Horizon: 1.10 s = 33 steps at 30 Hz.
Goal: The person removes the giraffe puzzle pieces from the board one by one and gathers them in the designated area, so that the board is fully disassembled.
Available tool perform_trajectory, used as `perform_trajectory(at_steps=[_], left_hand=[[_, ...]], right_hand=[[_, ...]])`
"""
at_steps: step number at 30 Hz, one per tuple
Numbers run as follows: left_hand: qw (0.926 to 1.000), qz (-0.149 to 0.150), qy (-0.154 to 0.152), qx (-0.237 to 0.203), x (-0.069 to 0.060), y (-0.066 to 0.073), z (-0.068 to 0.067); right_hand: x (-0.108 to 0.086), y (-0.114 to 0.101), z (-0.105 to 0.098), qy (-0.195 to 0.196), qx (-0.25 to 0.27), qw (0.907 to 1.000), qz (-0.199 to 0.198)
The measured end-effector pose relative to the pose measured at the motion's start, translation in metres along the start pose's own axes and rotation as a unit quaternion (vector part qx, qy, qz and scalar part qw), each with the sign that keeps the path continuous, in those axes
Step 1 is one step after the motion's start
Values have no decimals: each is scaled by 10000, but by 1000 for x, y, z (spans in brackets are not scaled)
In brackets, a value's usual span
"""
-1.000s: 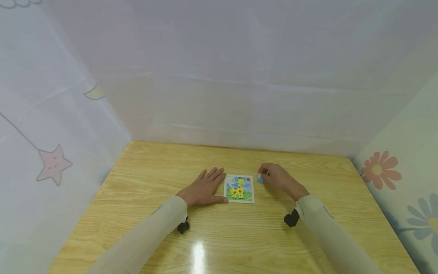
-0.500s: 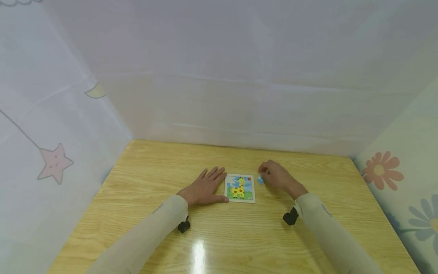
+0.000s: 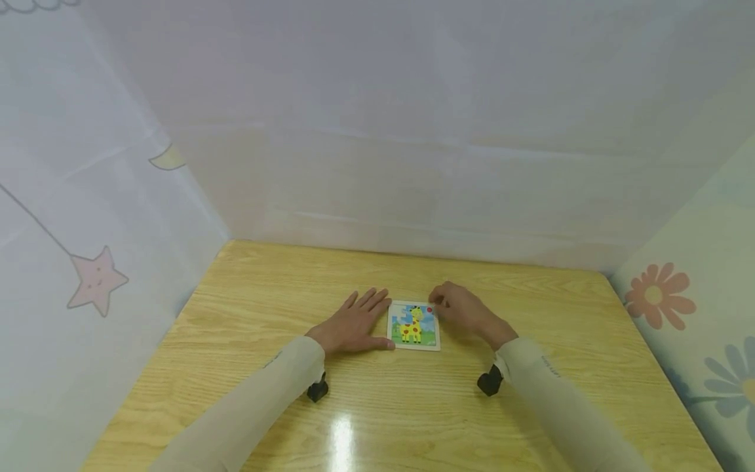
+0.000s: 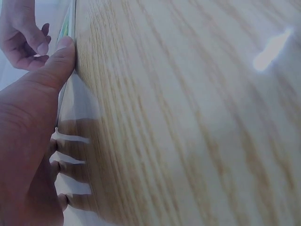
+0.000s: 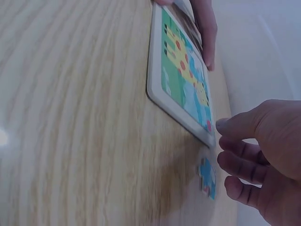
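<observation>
A square giraffe jigsaw puzzle in a pale frame lies flat on the table, with a bare pale patch at its upper left. Along its left side rests my left hand, fingers straight and spread, thumb at the near left corner. My right hand hovers by the far right corner. In the right wrist view, that hand has loosely bent fingers with nothing between them. Just below them, a blue puzzle piece lies on the table beside the frame; the head view does not show it.
The wooden table extends around the puzzle, with a bright reflection near its front. A pale fabric backdrop rises behind it, and printed panels stand at both sides. Dark wrist-worn devices hang under the cuffs.
My right hand has let go of the blue puzzle piece and shifted left to the puzzle's far right corner. My left hand has stayed in place.
</observation>
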<state>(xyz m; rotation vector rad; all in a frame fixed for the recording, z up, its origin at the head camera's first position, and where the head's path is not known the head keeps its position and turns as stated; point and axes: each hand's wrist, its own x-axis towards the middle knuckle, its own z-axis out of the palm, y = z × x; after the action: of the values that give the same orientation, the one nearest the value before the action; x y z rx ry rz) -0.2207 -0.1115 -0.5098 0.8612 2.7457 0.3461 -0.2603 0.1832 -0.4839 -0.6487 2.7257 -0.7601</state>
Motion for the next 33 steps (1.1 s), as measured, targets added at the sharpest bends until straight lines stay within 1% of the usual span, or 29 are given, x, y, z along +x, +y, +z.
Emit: perform_trajectory(at_steps=[4, 8, 12, 15, 20, 25, 33], left_hand=[[10000, -5, 1, 16, -2, 1, -1], [10000, 18, 14, -26, -1, 1, 1], [10000, 40, 22, -44, -1, 1, 1], [10000, 35, 18, 35, -1, 0, 1], [9999, 34, -7, 99, -1, -1, 0], [10000, 24, -33, 82, -2, -1, -1], [10000, 17, 1, -10, -2, 1, -1]], right_hand=[[3, -10, 9, -182, -122, 9996, -178], [5, -19, 15, -377, -365, 9980, -340], [8, -25, 19, -403, -552, 9970, -361], [10, -28, 20, -413, -646, 9963, -382], [13, -32, 20, -509, -601, 9963, -344], [15, -36, 19, -729, -520, 9953, -354], [22, -41, 18, -1003, -288, 9944, -186]])
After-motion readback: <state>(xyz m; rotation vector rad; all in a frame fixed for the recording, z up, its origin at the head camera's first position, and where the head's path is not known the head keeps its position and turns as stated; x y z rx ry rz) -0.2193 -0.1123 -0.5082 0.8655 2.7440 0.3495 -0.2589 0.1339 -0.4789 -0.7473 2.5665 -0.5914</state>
